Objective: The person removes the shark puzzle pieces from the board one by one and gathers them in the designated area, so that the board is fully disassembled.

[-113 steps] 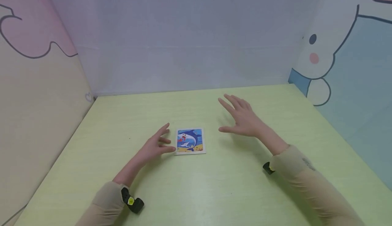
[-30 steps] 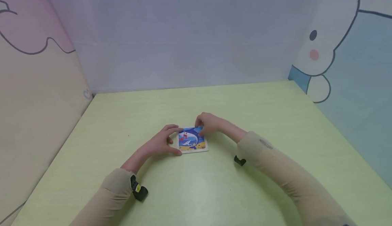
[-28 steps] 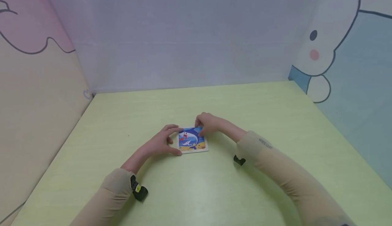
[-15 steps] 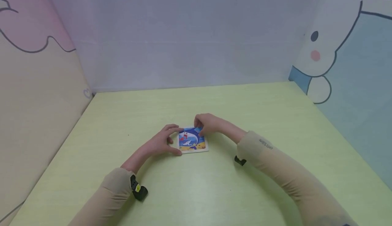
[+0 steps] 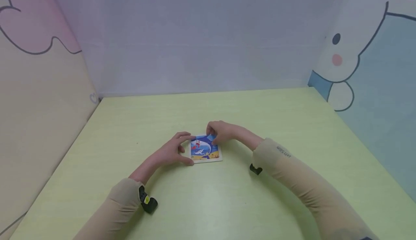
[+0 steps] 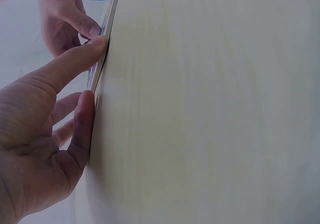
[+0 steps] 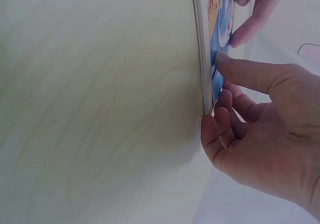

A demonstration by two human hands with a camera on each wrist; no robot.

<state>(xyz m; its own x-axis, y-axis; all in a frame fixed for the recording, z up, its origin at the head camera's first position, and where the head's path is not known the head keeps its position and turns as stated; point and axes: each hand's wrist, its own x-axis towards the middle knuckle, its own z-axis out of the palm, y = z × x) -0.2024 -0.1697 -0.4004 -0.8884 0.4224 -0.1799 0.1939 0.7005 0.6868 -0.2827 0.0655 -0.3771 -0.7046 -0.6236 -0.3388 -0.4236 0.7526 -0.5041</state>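
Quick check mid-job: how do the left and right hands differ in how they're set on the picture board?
Place: the left hand is at the board's left side; the right hand is at its far right corner.
Thumb: the left hand's is at the near left corner, while the right hand's lies on the printed face.
Fingers: the left hand's thumb and forefinger are spread wide; the right hand's fingers curl at the far edge.
Shared: both touch the picture board.

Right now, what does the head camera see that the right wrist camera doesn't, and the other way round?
Only the head view shows the white cartoon figure with a pink cheek and the beige sleeves. Only the right wrist view shows the palm side of the bare right hand. Both show the square, white-bordered board with a colourful sea picture, the bare left hand and the pale yellow-green tabletop.
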